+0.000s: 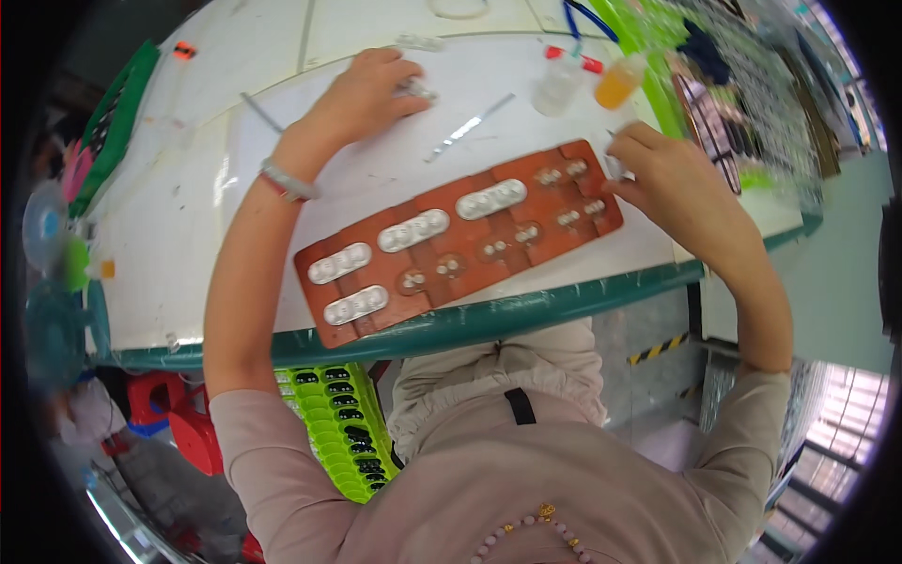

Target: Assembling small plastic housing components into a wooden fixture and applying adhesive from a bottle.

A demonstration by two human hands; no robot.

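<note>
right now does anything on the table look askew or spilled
Nothing spilled. The brown tray lies slanted to the table edge, near corner close to it. Left hand rests on a small part; right hand is at the tray's end.

Your left hand covers most of a small silvery part; what it is can't be told. Your right hand hides the far end of the brown tray and whatever its fingertips pinch, just a pale sliver showing. The small round pieces in the tray's sockets are too tiny to identify. Blurred coloured objects at the left rim are unreadable. A clear loop is cut off by the top edge.
</note>
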